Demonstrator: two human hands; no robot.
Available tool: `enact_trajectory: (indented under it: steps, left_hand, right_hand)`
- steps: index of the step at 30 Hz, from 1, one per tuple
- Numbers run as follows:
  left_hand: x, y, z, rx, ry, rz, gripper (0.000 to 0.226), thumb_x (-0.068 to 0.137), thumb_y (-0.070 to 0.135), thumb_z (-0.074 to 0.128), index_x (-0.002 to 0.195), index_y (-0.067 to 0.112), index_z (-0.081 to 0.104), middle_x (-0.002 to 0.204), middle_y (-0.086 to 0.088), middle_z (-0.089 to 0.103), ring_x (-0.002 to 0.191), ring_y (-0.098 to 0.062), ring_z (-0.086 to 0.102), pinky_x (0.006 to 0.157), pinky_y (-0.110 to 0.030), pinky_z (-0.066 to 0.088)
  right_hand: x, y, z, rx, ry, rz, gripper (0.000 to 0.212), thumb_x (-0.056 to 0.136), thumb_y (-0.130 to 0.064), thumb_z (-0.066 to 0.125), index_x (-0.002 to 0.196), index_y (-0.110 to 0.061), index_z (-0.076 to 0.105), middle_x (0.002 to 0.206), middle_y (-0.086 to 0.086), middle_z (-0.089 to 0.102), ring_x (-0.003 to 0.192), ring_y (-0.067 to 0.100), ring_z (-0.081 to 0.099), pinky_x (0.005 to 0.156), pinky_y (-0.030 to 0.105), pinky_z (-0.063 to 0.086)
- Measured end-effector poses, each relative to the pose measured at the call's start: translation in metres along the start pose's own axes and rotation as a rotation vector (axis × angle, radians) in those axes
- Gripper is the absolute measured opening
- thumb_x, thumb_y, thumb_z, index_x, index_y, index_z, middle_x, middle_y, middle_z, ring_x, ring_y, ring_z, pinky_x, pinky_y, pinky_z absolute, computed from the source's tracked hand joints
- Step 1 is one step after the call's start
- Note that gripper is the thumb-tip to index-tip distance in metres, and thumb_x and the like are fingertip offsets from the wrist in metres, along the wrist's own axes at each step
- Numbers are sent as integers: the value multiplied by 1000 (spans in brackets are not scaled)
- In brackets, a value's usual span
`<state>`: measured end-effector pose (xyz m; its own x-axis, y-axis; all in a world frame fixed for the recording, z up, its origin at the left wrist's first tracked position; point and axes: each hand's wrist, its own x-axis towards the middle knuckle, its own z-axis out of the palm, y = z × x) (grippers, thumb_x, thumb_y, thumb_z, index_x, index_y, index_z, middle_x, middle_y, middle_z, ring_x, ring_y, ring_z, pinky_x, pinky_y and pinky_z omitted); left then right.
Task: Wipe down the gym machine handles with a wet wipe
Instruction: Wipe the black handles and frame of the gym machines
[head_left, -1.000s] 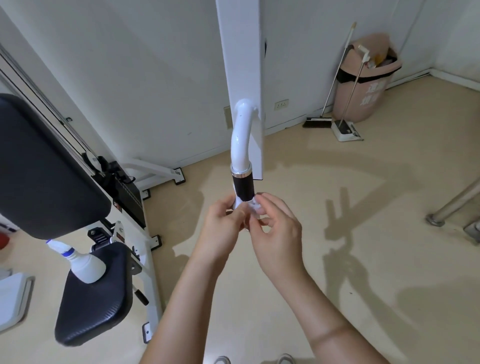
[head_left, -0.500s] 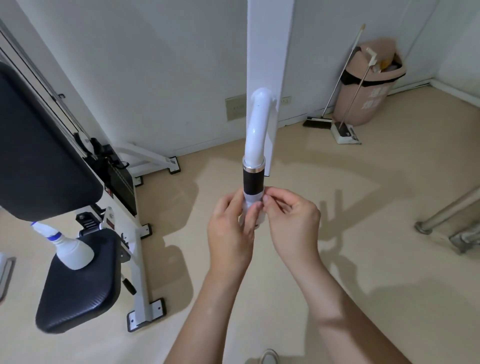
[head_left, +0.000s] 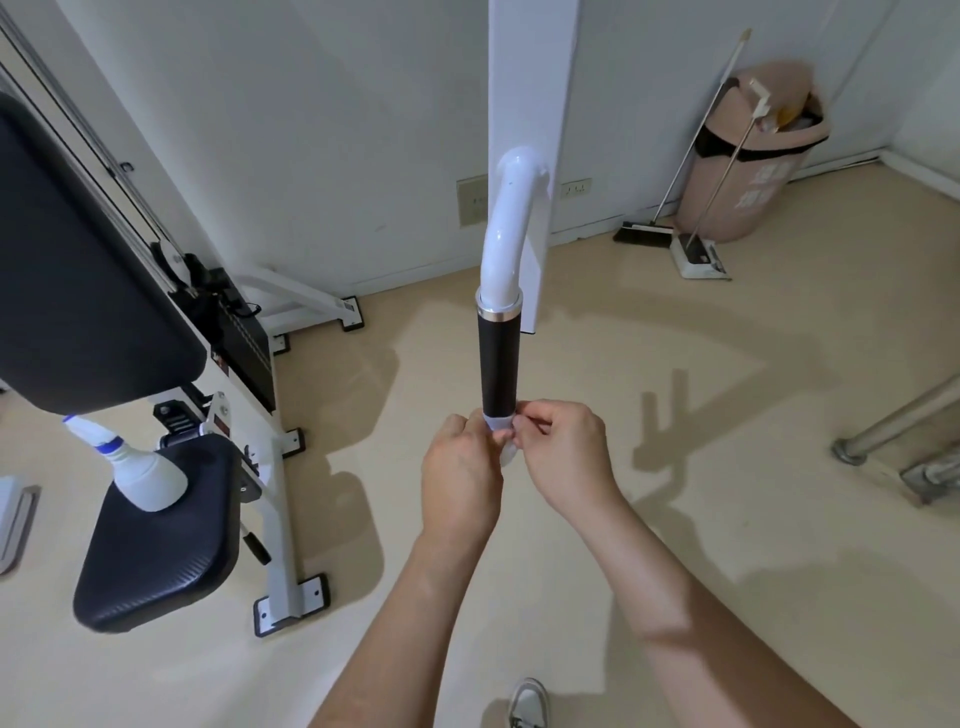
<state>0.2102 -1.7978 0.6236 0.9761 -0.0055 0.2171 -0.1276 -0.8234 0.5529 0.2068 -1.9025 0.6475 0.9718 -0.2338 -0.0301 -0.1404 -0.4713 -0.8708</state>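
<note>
A white curved bar ends in a black handle grip (head_left: 500, 364) with a chrome ring at its top, pointing toward me in the middle of the view. A thin white wet wipe (head_left: 501, 427) is wrapped around the near end of the grip. My left hand (head_left: 460, 478) and my right hand (head_left: 563, 452) both pinch the wipe at that end, fingers closed on it from either side. The tip of the grip is hidden under the wipe and my fingers.
A black padded seat (head_left: 156, 540) with a white spray bottle (head_left: 137, 470) on it stands at the left, under a black backrest (head_left: 78, 291). A pink bin (head_left: 748, 171), a broom and a dustpan lean in the far corner. Metal rails (head_left: 898, 421) lie at the right.
My hands and the wipe have slid down the black grip toward its near end, baring more of the grip. The camera has shifted, so the handle now sits further right.
</note>
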Motion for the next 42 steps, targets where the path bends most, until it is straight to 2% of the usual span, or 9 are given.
enact_trajectory:
  steps: [5, 9, 12, 16, 18, 22, 25, 32, 42]
  left_hand:
    - [-16, 8, -5, 279, -321, -24, 18, 88, 10, 45, 87, 14, 62, 80, -5, 54, 77, -28, 59, 60, -27, 31]
    - [-42, 22, -17, -232, -240, -188, 15, 90, 17, 53, 78, 22, 61, 66, 8, 64, 64, -10, 59, 52, -18, 41]
    - [-50, 23, -37, -544, -215, -204, 25, 87, 1, 59, 95, 25, 60, 76, 10, 71, 73, -1, 65, 65, -16, 51]
    - [-30, 19, -55, -496, -27, -162, 22, 88, 6, 61, 100, 25, 61, 97, 15, 67, 79, 4, 62, 66, -9, 45]
    - [-13, 17, -59, -470, -8, -145, 31, 89, 12, 60, 115, 28, 59, 107, 18, 64, 85, 5, 62, 70, -5, 45]
    - [2, 18, -60, -452, -3, -99, 38, 85, 7, 61, 117, 29, 62, 99, 20, 70, 85, 2, 66, 80, -19, 52]
    - [3, 15, -58, -432, 56, -109, 34, 85, 8, 64, 113, 28, 63, 94, 19, 70, 84, 2, 66, 80, -21, 53]
    - [12, 14, -59, -397, 180, -171, 22, 86, 20, 66, 108, 26, 68, 95, 11, 70, 75, 4, 63, 66, -2, 41]
    - [9, 26, -52, -270, 224, -158, 19, 87, 20, 66, 105, 25, 67, 93, 11, 70, 76, 0, 64, 70, -15, 48]
  right_hand:
    - [-21, 8, 2, -167, -168, 83, 18, 90, -26, 53, 82, -12, 62, 77, 3, 67, 74, 24, 59, 64, 35, 48]
    - [-47, 15, -12, 188, -263, 166, 11, 85, -26, 60, 95, -27, 63, 92, -9, 70, 86, 18, 68, 84, 43, 55]
    - [-52, 11, -19, 351, -79, 140, 14, 80, -11, 67, 85, -24, 71, 78, -3, 74, 79, 18, 71, 81, 44, 57]
    - [-36, -11, -14, 701, 199, 159, 19, 85, -1, 62, 69, -10, 67, 71, -2, 71, 70, 12, 64, 79, 30, 52]
    - [-24, -27, -1, 659, 256, 87, 20, 86, -2, 59, 73, -11, 71, 69, -11, 67, 69, 3, 61, 73, 15, 47]
    - [-16, -32, 29, 345, 331, 20, 24, 87, -4, 54, 92, -14, 75, 74, 0, 71, 69, 19, 58, 63, 25, 44]
    - [-4, -7, 39, 184, 150, 122, 29, 85, -1, 52, 93, -15, 76, 83, 4, 74, 73, 21, 61, 59, 17, 42]
    - [19, -46, -2, 562, 202, 14, 25, 84, -2, 60, 78, -23, 71, 78, -5, 73, 73, 9, 68, 71, 20, 52]
    - [15, -7, 15, 147, -73, 98, 28, 86, -5, 53, 91, -19, 77, 73, -4, 68, 66, 15, 58, 54, 13, 42]
